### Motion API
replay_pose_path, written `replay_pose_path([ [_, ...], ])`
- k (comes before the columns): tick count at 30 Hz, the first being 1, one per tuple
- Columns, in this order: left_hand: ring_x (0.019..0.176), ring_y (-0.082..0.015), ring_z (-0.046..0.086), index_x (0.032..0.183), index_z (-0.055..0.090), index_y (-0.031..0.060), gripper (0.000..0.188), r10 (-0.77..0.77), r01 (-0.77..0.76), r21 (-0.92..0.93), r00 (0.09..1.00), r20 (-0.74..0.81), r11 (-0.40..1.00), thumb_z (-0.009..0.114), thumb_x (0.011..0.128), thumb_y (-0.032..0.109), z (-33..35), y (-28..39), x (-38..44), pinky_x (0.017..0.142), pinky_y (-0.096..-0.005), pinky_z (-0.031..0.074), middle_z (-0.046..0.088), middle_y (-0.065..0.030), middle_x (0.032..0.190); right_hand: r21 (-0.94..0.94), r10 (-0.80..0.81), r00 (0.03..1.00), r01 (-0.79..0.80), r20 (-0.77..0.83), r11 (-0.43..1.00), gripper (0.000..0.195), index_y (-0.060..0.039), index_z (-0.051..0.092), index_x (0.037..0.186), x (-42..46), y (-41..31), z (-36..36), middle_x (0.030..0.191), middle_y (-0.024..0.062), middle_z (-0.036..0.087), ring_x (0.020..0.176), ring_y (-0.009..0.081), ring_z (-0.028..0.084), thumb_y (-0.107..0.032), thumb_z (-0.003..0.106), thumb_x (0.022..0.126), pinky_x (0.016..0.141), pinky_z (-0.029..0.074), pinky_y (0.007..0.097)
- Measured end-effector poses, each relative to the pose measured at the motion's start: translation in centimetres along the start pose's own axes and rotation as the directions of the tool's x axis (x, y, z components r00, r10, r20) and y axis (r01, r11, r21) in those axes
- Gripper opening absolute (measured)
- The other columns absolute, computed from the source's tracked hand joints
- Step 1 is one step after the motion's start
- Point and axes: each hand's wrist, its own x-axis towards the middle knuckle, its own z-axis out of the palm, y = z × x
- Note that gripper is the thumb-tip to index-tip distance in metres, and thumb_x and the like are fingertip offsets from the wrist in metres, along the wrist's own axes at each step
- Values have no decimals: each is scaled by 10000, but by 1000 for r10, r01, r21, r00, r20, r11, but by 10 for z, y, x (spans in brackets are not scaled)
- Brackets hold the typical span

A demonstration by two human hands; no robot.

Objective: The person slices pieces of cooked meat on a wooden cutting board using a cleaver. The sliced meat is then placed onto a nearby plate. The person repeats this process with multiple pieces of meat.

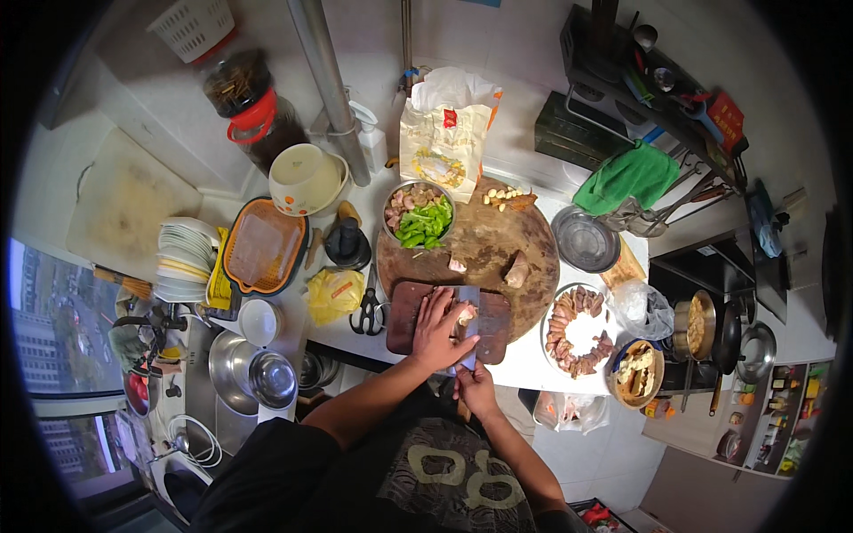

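Observation:
My right hand (475, 390) grips the handle of a broad kitchen knife (472, 300), whose blade lies over a dark brown cutting board (406, 313). Fingers apart, my left hand (441, 330) rests on the board at the blade's left side. A small pale pinkish piece of food (466, 315) is on the blade, by my left index finger and thumb. The board overlaps a big round wooden chopping block (480, 236). On the block lie another pinkish piece (457, 265), a brown chunk of food (517, 269) and several peeled garlic cloves (501, 196).
A metal bowl (386, 223) holds green peppers and meat pieces. Right stand a plate of sliced meat (578, 330), a steel basin (585, 238) and a pot (696, 323). Black scissors (368, 312), a mortar (348, 248) and an orange basket (265, 246) lie left.

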Motion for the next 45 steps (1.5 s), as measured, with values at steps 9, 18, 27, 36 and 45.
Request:
replay_pose_path([
  [9, 1321, -412, 578, 1043, 734, 99, 240, -111, 68, -170, 958, -264, 983, 825, 839, 187, 10, -5, 17, 1099, -488, 484, 604, -168, 1365, -14, -9, 994, 11, 112, 1000, 74, -51, 564, 1029, 3, -26, 3, 679, 31, 554, 495, 127, 522, -113, 581, 1066, 468, 483, 297],
  [18, 1093, -368, 661, 945, 733, 79, 179, -114, 119, 8, 969, -219, 993, 783, 832, 208, -44, -47, 147, 917, -464, 543, 664, -141, 1160, 203, -15, 982, -25, 190, 979, 74, -94, 559, 1013, 87, -139, 57, 688, 9, 553, 531, 131, 525, -125, 620, 1040, 479, 461, 299],
  [27, 1072, -342, 635, 894, 758, 96, 190, -93, 103, 140, 993, -77, 985, 791, 804, 260, -26, -153, 233, 959, -451, 509, 680, -105, 1040, 285, 28, 989, -69, 147, 956, 82, -27, 555, 1047, 118, -177, 56, 722, 28, 543, 589, 139, 545, -68, 612, 1004, 483, 470, 296],
  [36, 1142, -282, 623, 1085, 786, 115, 309, 38, 9, 282, 986, -163, 959, 812, 824, 278, -16, -154, 229, 1070, -466, 418, 698, -70, 1172, 282, -11, 997, 32, -74, 959, 63, -30, 598, 1070, -3, -122, -12, 662, 30, 547, 508, 148, 525, -71, 601, 1023, 474, 470, 302],
  [45, 1345, -366, 553, 1401, 622, 64, 601, -161, 155, 132, 986, 36, 979, 701, 951, 454, -29, -175, 229, 1125, -516, 379, 607, -197, 1440, 361, -47, 971, 131, -233, 923, 25, -56, 574, 1021, -82, -44, -53, 639, 49, 553, 471, 160, 525, -70, 588, 1037, 433, 473, 301],
])
